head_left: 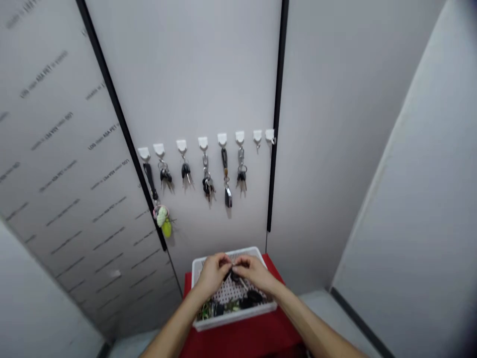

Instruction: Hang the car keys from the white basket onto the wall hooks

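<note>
Both my hands meet over a white perforated basket (231, 252) that stands on a red surface (253, 338). My left hand (213, 273) and my right hand (254, 272) are closed in a pinch on a dark key bunch (234, 275) held between them above the basket. More dark keys (249, 299) lie in the basket's near part. On the wall above, a row of white hooks (203, 142) carries several key bunches (207, 185). The leftmost bunch has a green-and-white charm (164, 221). The two rightmost hooks (264, 135) hang bare.
Grey wall panels are split by black vertical strips (275, 149). The left panel (55, 164) bears printed protective film. A pale wall (421, 209) closes in on the right. Grey floor (320, 303) shows beside the red surface.
</note>
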`<state>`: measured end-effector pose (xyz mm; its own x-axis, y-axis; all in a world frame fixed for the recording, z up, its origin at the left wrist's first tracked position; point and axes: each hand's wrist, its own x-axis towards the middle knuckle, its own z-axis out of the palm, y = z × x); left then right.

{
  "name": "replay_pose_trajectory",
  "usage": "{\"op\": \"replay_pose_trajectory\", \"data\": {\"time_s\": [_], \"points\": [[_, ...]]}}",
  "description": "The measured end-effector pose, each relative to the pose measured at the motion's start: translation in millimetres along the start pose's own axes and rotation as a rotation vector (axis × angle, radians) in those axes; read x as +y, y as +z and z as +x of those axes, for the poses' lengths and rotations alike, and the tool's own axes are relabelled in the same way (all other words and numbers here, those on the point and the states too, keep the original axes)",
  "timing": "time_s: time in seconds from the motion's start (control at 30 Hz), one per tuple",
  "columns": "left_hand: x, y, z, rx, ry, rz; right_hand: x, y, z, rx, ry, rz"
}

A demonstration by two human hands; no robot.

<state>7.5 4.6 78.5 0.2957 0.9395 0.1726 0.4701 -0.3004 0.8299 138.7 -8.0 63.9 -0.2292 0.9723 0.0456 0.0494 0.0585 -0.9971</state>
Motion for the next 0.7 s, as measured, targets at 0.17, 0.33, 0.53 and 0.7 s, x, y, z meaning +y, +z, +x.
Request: {"op": "replay_pose_trajectory", "data": {"time_s": [0.17,0.33,0.53,0.7], "points": [[39,-3.5,17,0.061,0.107,0.072,-36,-24,7,0.146,-0.234,-0.343],[79,-12.1,46,0.163,0.287,-0.016,-103,-56,23,0.224,-0.339,-0.366],[141,-24.4,86,0.239,0.495,0.048,-186,-92,64,0.534,-0.480,-0.206],[183,-28.7,104,0.290,0.479,0.149,-214,-110,97,0.731,-0.500,-0.158]]}}
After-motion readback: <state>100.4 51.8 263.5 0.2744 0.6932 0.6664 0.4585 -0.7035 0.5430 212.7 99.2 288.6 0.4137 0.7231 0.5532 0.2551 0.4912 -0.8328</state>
